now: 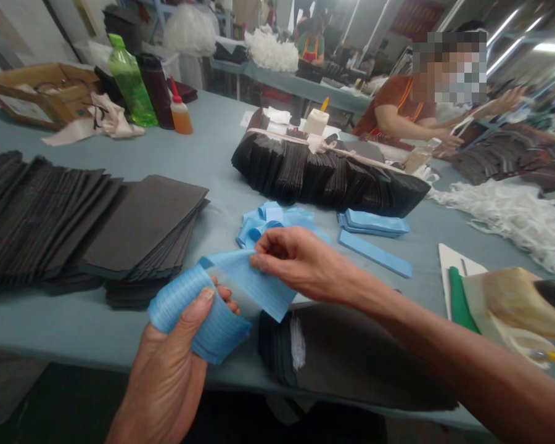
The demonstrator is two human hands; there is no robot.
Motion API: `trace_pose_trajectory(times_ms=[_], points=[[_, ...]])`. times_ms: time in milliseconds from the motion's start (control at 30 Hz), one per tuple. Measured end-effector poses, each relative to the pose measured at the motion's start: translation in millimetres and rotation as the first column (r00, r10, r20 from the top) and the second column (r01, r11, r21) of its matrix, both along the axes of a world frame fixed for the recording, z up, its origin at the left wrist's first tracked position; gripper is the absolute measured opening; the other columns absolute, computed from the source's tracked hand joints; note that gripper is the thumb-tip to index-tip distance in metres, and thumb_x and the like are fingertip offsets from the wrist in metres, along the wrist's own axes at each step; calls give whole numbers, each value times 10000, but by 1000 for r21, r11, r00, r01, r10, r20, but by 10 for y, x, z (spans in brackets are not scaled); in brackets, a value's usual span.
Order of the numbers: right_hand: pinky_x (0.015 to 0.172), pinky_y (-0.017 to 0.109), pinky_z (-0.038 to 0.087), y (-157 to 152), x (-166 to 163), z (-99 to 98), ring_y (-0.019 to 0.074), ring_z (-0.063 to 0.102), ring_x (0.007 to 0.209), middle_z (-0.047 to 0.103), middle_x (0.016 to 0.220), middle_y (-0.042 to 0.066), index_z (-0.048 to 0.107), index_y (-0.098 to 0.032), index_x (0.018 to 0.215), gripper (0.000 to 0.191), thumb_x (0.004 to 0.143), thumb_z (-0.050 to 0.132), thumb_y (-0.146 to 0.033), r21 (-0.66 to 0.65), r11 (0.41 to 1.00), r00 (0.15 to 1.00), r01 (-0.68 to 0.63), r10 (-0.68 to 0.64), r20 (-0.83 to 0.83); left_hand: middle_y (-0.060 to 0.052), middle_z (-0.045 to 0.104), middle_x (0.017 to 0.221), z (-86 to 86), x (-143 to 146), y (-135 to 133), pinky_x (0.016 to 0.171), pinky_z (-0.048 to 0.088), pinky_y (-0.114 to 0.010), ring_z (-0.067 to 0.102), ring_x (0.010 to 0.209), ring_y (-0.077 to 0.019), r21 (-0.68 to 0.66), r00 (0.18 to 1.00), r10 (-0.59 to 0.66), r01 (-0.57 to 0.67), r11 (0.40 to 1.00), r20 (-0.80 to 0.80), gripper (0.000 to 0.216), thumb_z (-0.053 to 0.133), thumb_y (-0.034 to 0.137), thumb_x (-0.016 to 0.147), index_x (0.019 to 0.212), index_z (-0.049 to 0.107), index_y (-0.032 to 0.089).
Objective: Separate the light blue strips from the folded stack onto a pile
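Blue ribbed fabric strips (pixel 198 308) are curled in a stack in my left hand (pixel 180 345), with the thumb pressed on top. My right hand (pixel 289 256) pinches one blue strip (pixel 263 287) by its upper edge; the strip slants down toward the table, its left end meeting the curled stack. Behind my right hand lies a loose heap of blue strips (pixel 272 216). Folded blue strips (pixel 374 223) and a flat blue strip (pixel 374 253) lie to its right. Below my right forearm is a stack of black panels (pixel 351 351) with a whitish streak near its left end.
Rows of black panels (pixel 143 228) cover the table's left. A tied black bundle (pixel 314 172) stands at the back, near bottles (pixel 132 83) and a cardboard box (pixel 41 92). White cords (pixel 513 216) and a beige tool (pixel 504 302) lie right. A co-worker (pixel 407 105) sits across.
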State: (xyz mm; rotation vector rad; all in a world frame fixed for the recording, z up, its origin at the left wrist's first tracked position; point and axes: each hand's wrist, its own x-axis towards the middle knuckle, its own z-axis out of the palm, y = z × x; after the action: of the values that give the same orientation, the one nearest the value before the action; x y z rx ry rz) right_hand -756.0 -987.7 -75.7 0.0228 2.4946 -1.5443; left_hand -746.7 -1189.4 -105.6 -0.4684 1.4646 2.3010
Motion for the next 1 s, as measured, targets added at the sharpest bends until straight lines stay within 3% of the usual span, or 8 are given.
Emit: trace_pose_trajectory(times_ms=[100,167,233,300,400,567,733,1000], points=[[614,291,372,280,-92,-35,158,527,654,609,719,-4,687,-183,879,194,1049,647,-267,296,951,996,88,-89,-11,-6,805,791,-9,0,-30,667,682,-262,739,710,-191,0,999,31,-31,1000,44,440,1113,441,514,824,862,256],[694,321,406,385,-99,-11,216,632,785,712,841,69,738,-164,932,126,1028,666,-202,610,766,978,203,-190,-86,-12,817,845,-33,0,-50,704,692,-269,759,764,-208,16,998,31,-32,999,61,423,1104,432,546,852,862,268],[778,344,438,364,-51,47,274,693,951,779,1014,132,774,-150,1043,103,1025,688,-203,734,627,964,262,-205,-168,-32,839,922,-61,-3,-63,737,701,-299,779,841,-245,3,996,28,-28,1000,85,357,1061,450,630,880,867,283],[798,341,468,219,27,113,264,715,969,804,1057,113,786,-168,1103,177,1059,691,-311,613,775,988,154,-116,-101,-49,858,1005,-84,-10,-60,771,708,-344,793,963,-301,-25,995,24,-21,999,93,317,1011,495,696,905,871,301],[722,306,479,-99,127,156,194,700,827,798,932,29,803,-200,1038,271,1055,711,-454,183,979,995,-91,81,62,-65,866,1129,-91,-25,-31,861,711,-396,759,1186,-375,-13,999,-18,18,1000,49,305,975,462,711,951,875,301],[730,281,442,-388,156,28,143,641,797,745,876,-20,784,-193,942,57,966,777,-245,111,990,995,-90,86,45,-63,841,1276,-76,-19,-20,946,706,-431,656,1404,-411,103,996,-69,63,993,52,339,917,280,723,1060,872,280],[639,279,378,-358,157,-69,116,561,684,611,720,-56,664,-195,777,160,930,664,-149,112,990,995,-90,87,39,-65,829,1334,-58,3,-51,942,708,-409,656,1409,-407,165,993,-91,77,983,76,364,912,228,719,1081,875,257],[620,301,333,-257,131,28,111,511,654,577,686,-52,667,-189,746,151,872,646,-109,294,952,996,-88,92,1,-48,864,1232,-29,31,-43,968,692,-384,734,1298,-379,140,991,-40,22,990,127,510,1044,212,580,1060,879,256]])
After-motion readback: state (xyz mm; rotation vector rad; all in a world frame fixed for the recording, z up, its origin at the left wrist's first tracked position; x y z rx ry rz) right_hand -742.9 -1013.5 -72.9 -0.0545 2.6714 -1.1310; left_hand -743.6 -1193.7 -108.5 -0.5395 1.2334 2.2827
